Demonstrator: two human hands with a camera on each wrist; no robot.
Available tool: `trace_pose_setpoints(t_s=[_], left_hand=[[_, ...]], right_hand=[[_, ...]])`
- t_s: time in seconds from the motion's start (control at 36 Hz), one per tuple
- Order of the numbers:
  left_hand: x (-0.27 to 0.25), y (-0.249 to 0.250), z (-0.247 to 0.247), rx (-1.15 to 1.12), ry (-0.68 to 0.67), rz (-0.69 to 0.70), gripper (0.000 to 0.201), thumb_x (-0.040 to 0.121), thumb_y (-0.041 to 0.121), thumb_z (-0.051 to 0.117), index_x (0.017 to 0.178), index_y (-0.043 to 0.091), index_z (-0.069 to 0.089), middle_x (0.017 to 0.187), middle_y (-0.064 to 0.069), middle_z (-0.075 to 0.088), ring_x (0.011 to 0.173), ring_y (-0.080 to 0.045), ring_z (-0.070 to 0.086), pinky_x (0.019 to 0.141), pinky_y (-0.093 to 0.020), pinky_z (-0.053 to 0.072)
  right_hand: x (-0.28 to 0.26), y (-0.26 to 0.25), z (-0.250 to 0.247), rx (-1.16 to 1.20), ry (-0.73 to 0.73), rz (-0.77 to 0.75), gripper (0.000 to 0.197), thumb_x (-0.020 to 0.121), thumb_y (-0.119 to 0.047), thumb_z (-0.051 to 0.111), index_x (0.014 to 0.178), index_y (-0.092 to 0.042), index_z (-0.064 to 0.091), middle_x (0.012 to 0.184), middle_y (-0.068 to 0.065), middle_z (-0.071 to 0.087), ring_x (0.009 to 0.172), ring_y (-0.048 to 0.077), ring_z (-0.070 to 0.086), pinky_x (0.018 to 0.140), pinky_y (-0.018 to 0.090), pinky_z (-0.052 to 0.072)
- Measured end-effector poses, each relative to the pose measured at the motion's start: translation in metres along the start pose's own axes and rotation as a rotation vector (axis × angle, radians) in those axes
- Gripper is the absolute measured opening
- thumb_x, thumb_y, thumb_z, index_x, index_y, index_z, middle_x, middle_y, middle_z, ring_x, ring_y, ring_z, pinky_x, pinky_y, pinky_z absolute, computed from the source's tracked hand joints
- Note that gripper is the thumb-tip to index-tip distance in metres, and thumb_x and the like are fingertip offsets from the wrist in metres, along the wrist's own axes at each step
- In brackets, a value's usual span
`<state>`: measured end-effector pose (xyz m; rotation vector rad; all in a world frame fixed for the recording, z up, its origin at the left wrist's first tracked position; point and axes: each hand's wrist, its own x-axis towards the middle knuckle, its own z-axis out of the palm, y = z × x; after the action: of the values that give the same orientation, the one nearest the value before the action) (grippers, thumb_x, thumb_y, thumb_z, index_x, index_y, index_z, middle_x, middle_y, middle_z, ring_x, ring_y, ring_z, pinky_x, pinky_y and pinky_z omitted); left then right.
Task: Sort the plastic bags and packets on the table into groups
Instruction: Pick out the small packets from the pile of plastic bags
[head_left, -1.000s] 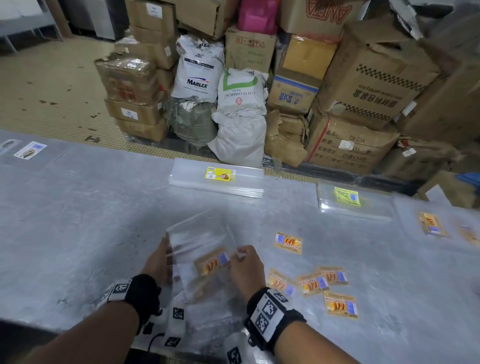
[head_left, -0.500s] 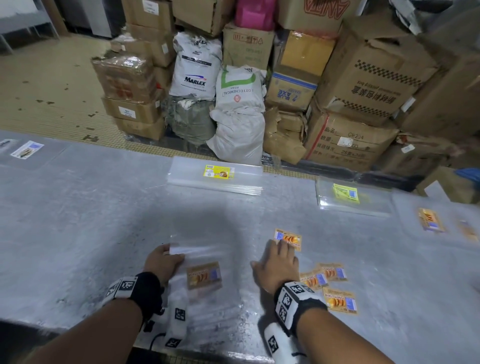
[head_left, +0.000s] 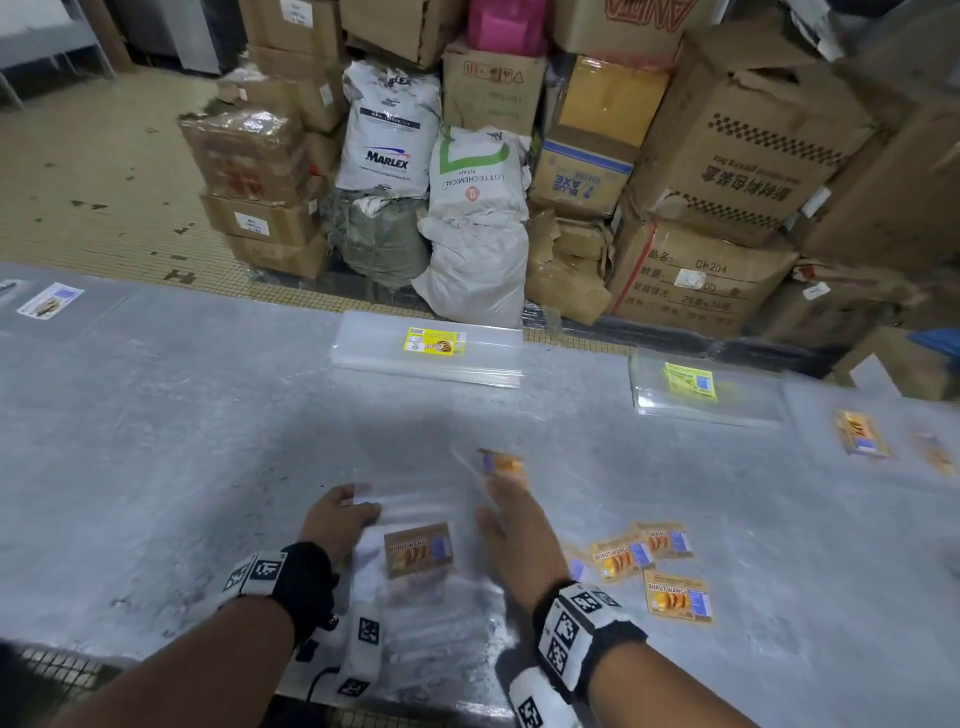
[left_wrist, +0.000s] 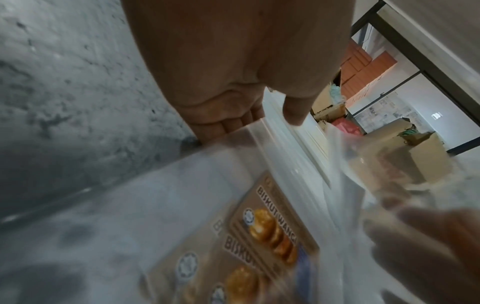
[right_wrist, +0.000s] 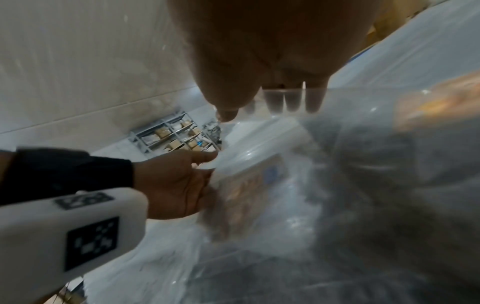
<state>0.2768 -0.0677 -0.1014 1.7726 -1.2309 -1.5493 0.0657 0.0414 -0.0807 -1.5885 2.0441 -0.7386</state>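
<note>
Table (head_left: 156, 467): grey, long, running left to right in front of the person. Far edge holds two stacks of clear bags, one with a yellow label (head_left: 435, 341) and one with a green-yellow label (head_left: 690, 382), well apart from each other.

Near edge, centre: the working pile of clear bags (head_left: 415, 613), brown "Biskut Wangi" label on top. Long axis runs away from the person, open ends toward the far side.

Loose packets (head_left: 675, 597) of the same brown-orange print lie scattered just right of the pile, beside the right wrist.

Left hand (head_left: 340, 519): thumb on top, fingers (left_wrist: 228, 125) under the pile's far-left corner, pinching it and pinning the pile down.

Right hand (head_left: 511, 525): lifting one clear bag (head_left: 493, 467) off the table, thumb over it and fingers (right_wrist: 293, 100) seen through the film from behind. Blurred, so the exact grip width can't be read, but it does hold the bag.

Key relation: the lifted bag sits up and right of the pile, label end farthest from the person. Judgement: it matches the pile's label, so the move is a short swing left, and the right hand is the nearer one. Film is limp, so it may fold on landing.
</note>
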Motion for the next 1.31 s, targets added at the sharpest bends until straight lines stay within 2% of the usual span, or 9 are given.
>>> trace_pose_setpoints(t_s=[0.08, 0.22, 0.28, 0.39, 0.5, 0.64, 1.0, 1.14, 1.31], left_hand=[[0.0, -0.001, 0.006, 0.012, -0.009, 0.006, 0.032, 0.097, 0.031, 0.058, 0.113, 0.004, 0.065, 0.108, -0.021, 0.066, 0.091, -0.026, 0.061, 0.082, -0.04, 0.052], [-0.003, 0.001, 0.018, -0.032, -0.016, -0.006, 0.049, 0.095, 0.057, 0.049, 0.104, 0.013, 0.067, 0.107, -0.01, 0.065, 0.097, -0.028, 0.061, 0.092, -0.043, 0.049], [-0.003, 0.0, 0.021, -0.026, -0.042, 0.011, 0.046, 0.092, 0.054, 0.058, 0.101, 0.011, 0.07, 0.105, -0.011, 0.07, 0.095, -0.028, 0.066, 0.087, -0.044, 0.054], [-0.006, 0.002, 0.026, 0.054, -0.031, 0.039, 0.028, 0.088, 0.012, 0.073, 0.112, 0.007, 0.061, 0.097, -0.01, 0.067, 0.074, -0.016, 0.063, 0.059, -0.025, 0.048], [-0.004, -0.002, 0.031, 0.03, 0.013, 0.017, 0.031, 0.085, 0.0, 0.07, 0.114, 0.004, 0.06, 0.088, -0.016, 0.067, 0.059, -0.019, 0.057, 0.049, -0.026, 0.043], [-0.001, -0.003, 0.032, 0.076, 0.012, 0.007, 0.026, 0.086, -0.004, 0.058, 0.111, 0.003, 0.059, 0.075, -0.014, 0.062, 0.051, -0.022, 0.05, 0.045, -0.026, 0.039], [-0.009, 0.004, 0.037, 0.151, 0.062, 0.064, 0.021, 0.087, -0.004, 0.057, 0.105, 0.005, 0.062, 0.07, -0.011, 0.063, 0.052, -0.024, 0.053, 0.05, -0.029, 0.044], [-0.014, 0.006, 0.044, 0.144, 0.072, 0.084, 0.021, 0.088, -0.003, 0.057, 0.106, 0.008, 0.06, 0.074, -0.01, 0.063, 0.054, -0.023, 0.054, 0.049, -0.026, 0.043], [-0.015, 0.003, 0.054, 0.026, 0.019, 0.012, 0.028, 0.085, -0.005, 0.055, 0.111, 0.002, 0.061, 0.083, -0.014, 0.066, 0.066, -0.029, 0.061, 0.057, -0.031, 0.047]], right_hand=[[-0.005, -0.025, 0.006, 0.154, -0.097, -0.009, 0.038, 0.099, -0.027, 0.049, 0.137, -0.033, 0.047, 0.128, -0.016, 0.052, 0.114, 0.0, 0.052, 0.1, 0.022, 0.047], [-0.004, -0.032, 0.024, 0.07, -0.232, -0.048, 0.054, 0.098, -0.038, 0.052, 0.149, -0.025, 0.039, 0.153, -0.002, 0.039, 0.141, 0.016, 0.034, 0.117, 0.03, 0.027], [-0.004, -0.033, 0.021, 0.08, -0.286, -0.039, 0.06, 0.096, -0.046, 0.053, 0.149, -0.024, 0.037, 0.154, -0.003, 0.036, 0.141, 0.014, 0.032, 0.118, 0.032, 0.026], [0.0, -0.009, 0.006, 0.09, -0.139, 0.079, 0.05, 0.093, -0.049, 0.053, 0.139, -0.031, 0.044, 0.138, -0.011, 0.046, 0.123, 0.007, 0.047, 0.105, 0.028, 0.043], [0.001, 0.037, -0.017, -0.263, 0.003, 0.277, 0.061, 0.094, -0.05, 0.043, 0.145, -0.019, 0.029, 0.155, 0.009, 0.029, 0.144, 0.027, 0.024, 0.119, 0.045, 0.025], [-0.02, 0.073, -0.047, -0.424, -0.094, 0.561, 0.079, 0.099, -0.058, 0.027, 0.156, -0.014, -0.004, 0.161, 0.019, -0.012, 0.149, 0.036, -0.01, 0.121, 0.047, 0.001], [-0.031, 0.075, -0.052, -0.341, 0.084, 0.463, 0.053, 0.103, -0.037, 0.011, 0.149, -0.028, 0.036, 0.16, 0.006, 0.027, 0.149, 0.027, 0.018, 0.12, 0.042, 0.016], [-0.02, 0.038, -0.051, -0.063, 0.142, 0.357, 0.041, 0.106, -0.028, 0.033, 0.144, -0.021, 0.046, 0.151, 0.005, 0.043, 0.141, 0.021, 0.035, 0.115, 0.032, 0.027], [-0.012, -0.014, -0.027, 0.177, 0.059, 0.26, 0.042, 0.106, -0.031, 0.031, 0.145, -0.025, 0.045, 0.153, -0.003, 0.041, 0.142, 0.012, 0.034, 0.116, 0.027, 0.028]])
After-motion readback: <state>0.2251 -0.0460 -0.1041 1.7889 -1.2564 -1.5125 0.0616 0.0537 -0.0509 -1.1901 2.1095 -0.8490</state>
